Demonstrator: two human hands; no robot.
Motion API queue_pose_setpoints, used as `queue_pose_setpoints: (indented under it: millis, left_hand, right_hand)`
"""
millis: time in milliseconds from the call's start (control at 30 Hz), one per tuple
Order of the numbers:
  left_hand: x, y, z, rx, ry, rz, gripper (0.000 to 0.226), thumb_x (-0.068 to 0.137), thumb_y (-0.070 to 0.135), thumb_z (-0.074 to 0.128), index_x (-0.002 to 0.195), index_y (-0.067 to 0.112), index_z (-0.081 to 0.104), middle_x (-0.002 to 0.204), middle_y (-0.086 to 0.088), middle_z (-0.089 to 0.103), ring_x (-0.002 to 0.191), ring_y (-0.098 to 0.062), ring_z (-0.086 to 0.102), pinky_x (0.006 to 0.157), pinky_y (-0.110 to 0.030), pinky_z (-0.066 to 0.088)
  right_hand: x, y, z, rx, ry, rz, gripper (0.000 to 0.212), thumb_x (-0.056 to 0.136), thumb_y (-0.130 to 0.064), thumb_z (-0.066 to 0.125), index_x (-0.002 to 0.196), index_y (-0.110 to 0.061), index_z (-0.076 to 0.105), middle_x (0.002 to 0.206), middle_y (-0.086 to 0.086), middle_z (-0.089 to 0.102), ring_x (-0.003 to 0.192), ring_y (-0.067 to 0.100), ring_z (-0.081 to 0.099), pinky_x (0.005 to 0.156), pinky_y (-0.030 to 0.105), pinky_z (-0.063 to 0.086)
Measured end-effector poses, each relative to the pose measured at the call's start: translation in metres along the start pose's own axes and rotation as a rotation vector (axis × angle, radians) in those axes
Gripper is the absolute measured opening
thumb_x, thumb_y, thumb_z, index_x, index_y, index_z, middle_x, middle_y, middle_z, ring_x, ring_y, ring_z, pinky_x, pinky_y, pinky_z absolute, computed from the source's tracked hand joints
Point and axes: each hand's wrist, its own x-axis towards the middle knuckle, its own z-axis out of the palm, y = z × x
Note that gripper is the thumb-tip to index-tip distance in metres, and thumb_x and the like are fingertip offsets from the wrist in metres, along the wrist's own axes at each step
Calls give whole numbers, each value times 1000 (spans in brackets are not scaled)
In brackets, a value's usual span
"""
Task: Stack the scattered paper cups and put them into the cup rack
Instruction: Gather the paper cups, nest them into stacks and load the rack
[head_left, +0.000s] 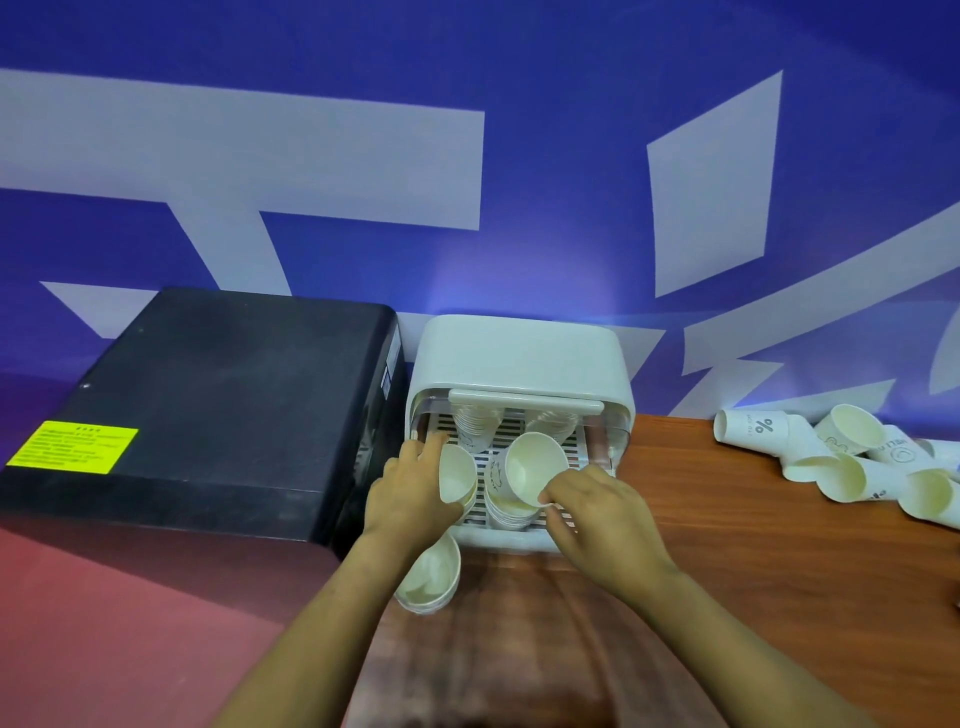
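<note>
A tilted stack of paper cups (524, 475) is seen leaning over the slatted tray of the white cup rack (522, 358), its open mouth turned toward the camera, and its lower rim is pinched between the thumb and fingertips of the right hand (602, 512), so that the grip sits at the near right edge of the stack while the body of the stack extends up and to the left of it. A second stack (457, 478) is held at the left front of the tray, with the fingers of the left hand (410, 488) curled round its left side; the cups lie to the right of that grip, just beside the first stack. Further stacks (475, 426) are stored upright at the back of the tray, under the rack's raised lid. A third short stack (431, 577) is lying on its side on the wooden table (753, 545), partly hidden beneath the left forearm, in front of the rack. Scattered loose cups (841, 457) are piled on their sides at the far right of the table, well apart from both hands. A black box (208, 395) with a yellow label (72, 447) is placed just beside the rack on the left, and a blue wall (545, 78) with pale shapes is seen behind everything.
</note>
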Motion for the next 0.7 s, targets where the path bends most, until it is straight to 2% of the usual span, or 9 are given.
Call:
queue_pose_setpoints:
  millis: [200, 333, 400, 467, 500, 567, 633, 700]
  left_hand:
    - [2, -6, 9, 0, -60, -28, 77, 77, 44, 70, 139, 27, 29, 137, 0, 39, 118, -27, 46, 92, -42, 47]
    - [1, -6, 12, -16, -64, -31, 77, 77, 43, 69, 140, 28, 29, 139, 1, 40, 119, -27, 46, 93, -43, 47]
    - [1, -5, 11, -19, -60, -31, 75, 78, 43, 68, 140, 27, 29, 141, 0, 39, 121, -27, 45, 95, -43, 46]
    - [2, -4, 9, -15, -59, -38, 73, 81, 45, 65, 142, 27, 28, 144, 0, 37, 124, -28, 44, 98, -43, 44]
    - [2, -3, 8, -12, -62, -39, 73, 82, 45, 64, 143, 27, 27, 145, 0, 36, 125, -28, 43, 99, -43, 43]
    - [0, -1, 7, -14, -73, -37, 71, 84, 45, 62, 143, 28, 27, 147, -1, 34, 127, -28, 41, 102, -43, 40]
    - [-4, 0, 5, -13, -73, -29, 70, 85, 45, 61, 144, 28, 26, 149, 1, 32, 128, -28, 40, 102, -44, 37]
    - [-9, 1, 4, -6, -59, -17, 70, 85, 44, 59, 144, 28, 25, 151, 4, 29, 130, -28, 38, 103, -44, 35]
  right_hand:
    - [-10, 3, 3, -38, -25, 24, 18, 76, -29, 46, 77, -27, 64, 73, -13, 62, 66, 12, 58, 53, 21, 43]
    - [-10, 3, 2, -15, -89, 39, 12, 73, -27, 55, 79, -27, 65, 76, -13, 64, 68, 13, 59, 54, 23, 46]
    - [-10, 3, 4, 31, -164, 49, 17, 71, -26, 59, 86, -27, 67, 82, -14, 66, 72, 13, 62, 58, 25, 49]
    - [-8, 2, 4, 56, -258, 49, 30, 75, -27, 58, 104, -27, 66, 99, -13, 68, 87, 15, 65, 70, 27, 52]
    - [-7, 1, 3, 67, -303, 54, 37, 80, -28, 57, 116, -27, 61, 113, -12, 65, 100, 15, 63, 80, 29, 51]
    - [-6, 0, 0, 102, -397, 78, 47, 89, -29, 51, 135, -30, 45, 141, -12, 47, 126, 12, 48, 100, 28, 41]
    - [-6, -1, -6, 106, -474, 79, 53, 92, -29, 48, 143, -32, 34, 152, -13, 30, 136, 10, 35, 107, 26, 32]
    - [-6, -2, -11, 98, -531, 80, 59, 92, -30, 49, 146, -33, 26, 157, -11, 19, 139, 12, 31, 108, 29, 33]
